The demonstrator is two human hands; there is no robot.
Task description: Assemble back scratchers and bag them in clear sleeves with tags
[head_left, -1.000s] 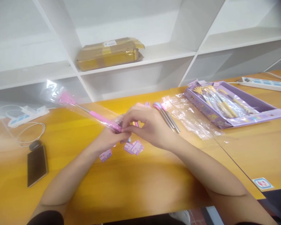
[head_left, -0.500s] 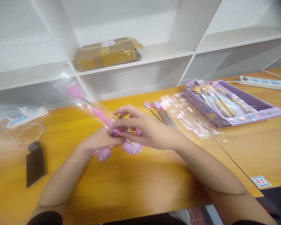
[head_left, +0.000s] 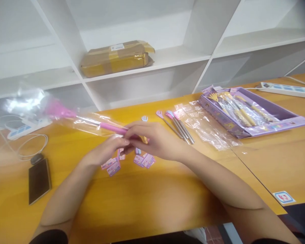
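A pink back scratcher [head_left: 112,128] with a metal rod lies inside a clear plastic bag [head_left: 88,124], its claw end pointing left and blurred. My right hand [head_left: 155,139] is closed around the handle end, fingers bent over it. Just under the handle, my left hand [head_left: 105,149] is closed against the same end; its fingertips are partly hidden. Small printed cards [head_left: 113,167] lie on the table below the hands. Behind my right hand, a light blue claw head [head_left: 144,118] shows. Several metal-rod back scratchers [head_left: 179,127] in pink and blue lie to the right.
Flat clear bags [head_left: 205,125] lie beside a purple display box [head_left: 269,128] that holds bagged yellow back scratchers [head_left: 240,110]. A phone [head_left: 39,181] and a power strip [head_left: 27,128] with a cable are at left. A taped parcel [head_left: 117,59] sits on the white shelf.
The bagged back scratcher has swung down and left, from steeply tilted to nearer level. Both hands still hold its handle end, and the light blue claw head behind has come into view.
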